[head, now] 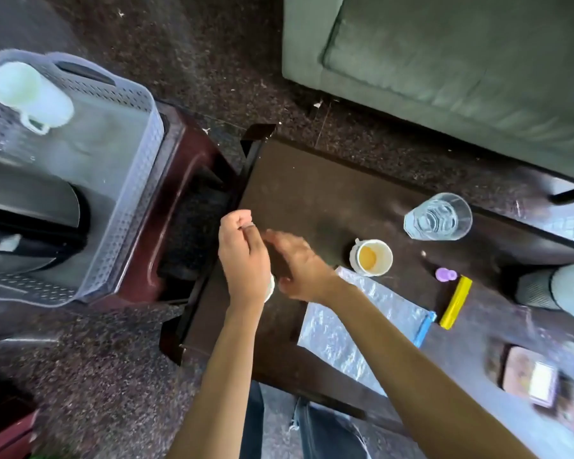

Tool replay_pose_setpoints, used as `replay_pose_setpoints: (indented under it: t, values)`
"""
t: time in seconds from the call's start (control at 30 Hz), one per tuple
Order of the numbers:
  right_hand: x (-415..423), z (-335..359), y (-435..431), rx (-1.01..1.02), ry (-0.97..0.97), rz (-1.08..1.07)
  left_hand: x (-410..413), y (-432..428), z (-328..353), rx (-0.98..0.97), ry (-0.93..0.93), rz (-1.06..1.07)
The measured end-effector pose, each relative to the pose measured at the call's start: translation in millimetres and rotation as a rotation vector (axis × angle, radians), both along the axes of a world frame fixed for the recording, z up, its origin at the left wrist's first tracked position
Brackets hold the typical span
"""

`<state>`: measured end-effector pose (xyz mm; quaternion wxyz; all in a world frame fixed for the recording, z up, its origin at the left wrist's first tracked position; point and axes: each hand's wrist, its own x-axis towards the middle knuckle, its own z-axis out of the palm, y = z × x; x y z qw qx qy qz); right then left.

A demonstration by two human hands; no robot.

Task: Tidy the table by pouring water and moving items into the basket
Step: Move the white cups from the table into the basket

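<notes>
My left hand [244, 256] is closed around a small white cup [271, 287] at the left end of the dark table [312, 193]; only slivers of the cup show under the wrist and by the fingertips. My right hand [295, 265] is blurred, with its fingers spread and nothing in it, just right of the left hand. A clear glass of water [438, 217] stands to the right. Nearer, a white cup with a yellow-brown dreg [371, 257] sits upright. The grey perforated basket [126, 200] rests on a maroon stool [193, 160] at the left.
The basket holds a white mug [30, 94] and a dark steel vessel [30, 220]. On the table lie a plastic zip bag [362, 326], a yellow clip [455, 301], a purple cap [445, 274], a dark tumbler [540, 286] and a box [531, 380]. A grey-green sofa [461, 61] stands behind.
</notes>
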<state>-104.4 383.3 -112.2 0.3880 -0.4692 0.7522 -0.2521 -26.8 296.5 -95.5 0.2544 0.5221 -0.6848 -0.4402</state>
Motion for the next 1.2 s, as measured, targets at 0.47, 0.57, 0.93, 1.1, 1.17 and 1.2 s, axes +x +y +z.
replay_pose_setpoints:
  t: [0.47, 0.57, 0.93, 1.1, 1.17, 1.2]
  values:
    - [27.6, -27.8, -6.7, 0.111, 0.193, 0.283, 38.0, -19.4, -9.7, -0.001, -0.044, 0.091]
    - [23.0, -17.3, -13.5, 0.090, 0.201, 0.209, 41.8, -29.6, -3.6, -0.018, -0.028, 0.103]
    - [-20.2, 85.0, -163.1, -0.300, 0.278, -0.239, 29.5, -127.4, 43.9, -0.194, 0.150, 0.197]
    - [-22.0, 106.4, -243.1, -0.327, 0.323, -0.083, 18.9, -167.2, 58.6, -0.159, 0.224, 0.345]
    - [-17.4, 105.3, -274.8, -0.307, 0.391, -0.022, 18.0, -183.3, 60.0, -0.097, 0.261, 0.421]
    - [-15.0, 103.5, -288.8, -0.285, 0.431, 0.005, 18.2, -191.1, 59.1, -0.064, 0.273, 0.461]
